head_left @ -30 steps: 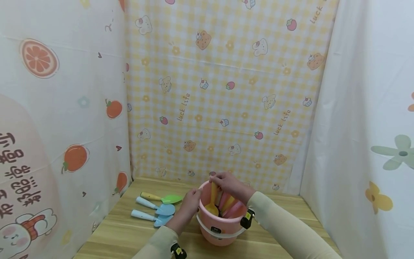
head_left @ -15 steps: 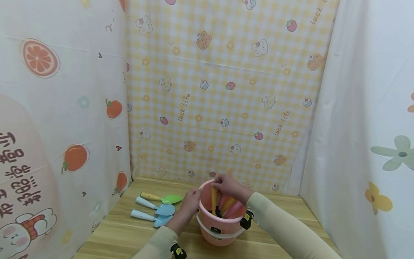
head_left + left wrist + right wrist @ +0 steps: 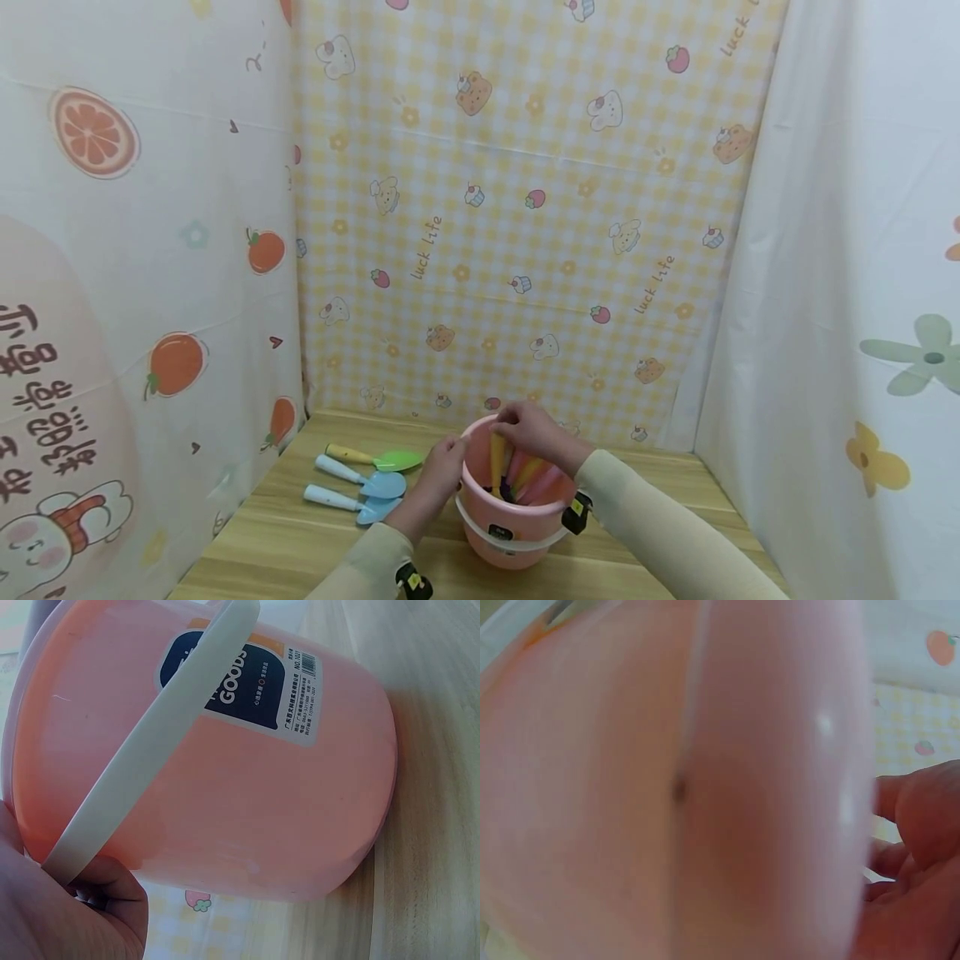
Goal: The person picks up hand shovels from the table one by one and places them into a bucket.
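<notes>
A pink bucket (image 3: pixel 510 537) stands upright on the table, its white handle (image 3: pixel 142 757) hanging down the near side. My left hand (image 3: pixel 442 467) grips the bucket's rim at its left; in the left wrist view the curled fingers (image 3: pixel 116 889) lie beside the white handle's end. Over the bucket's mouth, my right hand (image 3: pixel 536 433) pinches the top of a yellow tool handle (image 3: pixel 497 457), whose lower end is hidden inside. Pink handles (image 3: pixel 519 468) and another yellow handle (image 3: pixel 529 473) lean in the bucket. In the right wrist view the bucket wall hides the fingertips.
Left of the bucket lie a green trowel (image 3: pixel 397 461) with a yellow handle and two light-blue trowels, one (image 3: pixel 384 485) above the other (image 3: pixel 375 511). The wooden table (image 3: pixel 277 542) is enclosed by printed cloth (image 3: pixel 495 233) at the back and sides.
My right hand has lowered slightly into the bucket. The yellow blade seen standing at the left inside is now out of sight; a yellow handle shows there. The left hand stays on the rim.
</notes>
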`<move>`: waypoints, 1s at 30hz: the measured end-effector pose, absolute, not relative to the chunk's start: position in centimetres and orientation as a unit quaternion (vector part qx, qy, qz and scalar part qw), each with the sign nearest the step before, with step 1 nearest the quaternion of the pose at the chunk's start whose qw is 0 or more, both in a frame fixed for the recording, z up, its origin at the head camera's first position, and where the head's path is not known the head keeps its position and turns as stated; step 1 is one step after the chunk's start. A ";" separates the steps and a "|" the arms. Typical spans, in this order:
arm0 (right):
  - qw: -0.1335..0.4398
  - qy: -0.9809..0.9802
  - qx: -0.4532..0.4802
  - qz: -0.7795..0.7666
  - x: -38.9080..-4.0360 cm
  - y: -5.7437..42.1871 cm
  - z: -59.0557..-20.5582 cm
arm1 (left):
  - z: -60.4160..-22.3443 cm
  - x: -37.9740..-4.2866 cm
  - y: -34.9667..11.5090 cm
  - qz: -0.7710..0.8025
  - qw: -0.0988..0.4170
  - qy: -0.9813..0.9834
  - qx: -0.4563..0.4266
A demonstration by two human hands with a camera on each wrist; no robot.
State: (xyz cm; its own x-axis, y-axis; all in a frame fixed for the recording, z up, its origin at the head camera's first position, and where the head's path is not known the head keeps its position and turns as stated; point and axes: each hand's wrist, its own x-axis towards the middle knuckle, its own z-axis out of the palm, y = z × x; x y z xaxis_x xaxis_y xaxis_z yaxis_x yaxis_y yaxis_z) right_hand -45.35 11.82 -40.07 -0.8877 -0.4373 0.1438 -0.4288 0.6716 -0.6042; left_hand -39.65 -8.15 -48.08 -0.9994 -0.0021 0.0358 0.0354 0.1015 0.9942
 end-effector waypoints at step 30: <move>-0.091 0.842 0.031 -0.531 -41.1 19.6 -45.6 | -48.3 -39.9 -8.1 -0.675 0.010 -0.737 -0.017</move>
State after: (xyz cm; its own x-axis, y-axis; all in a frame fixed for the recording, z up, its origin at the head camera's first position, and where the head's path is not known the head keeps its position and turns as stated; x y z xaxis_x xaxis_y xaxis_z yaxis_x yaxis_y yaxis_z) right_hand -41.15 19.64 -45.64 -0.9815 0.1488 0.1207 -0.0449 0.4338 -0.8999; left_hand -39.89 -8.13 -48.31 -0.9992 0.0115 0.0371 0.0380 0.0870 0.9955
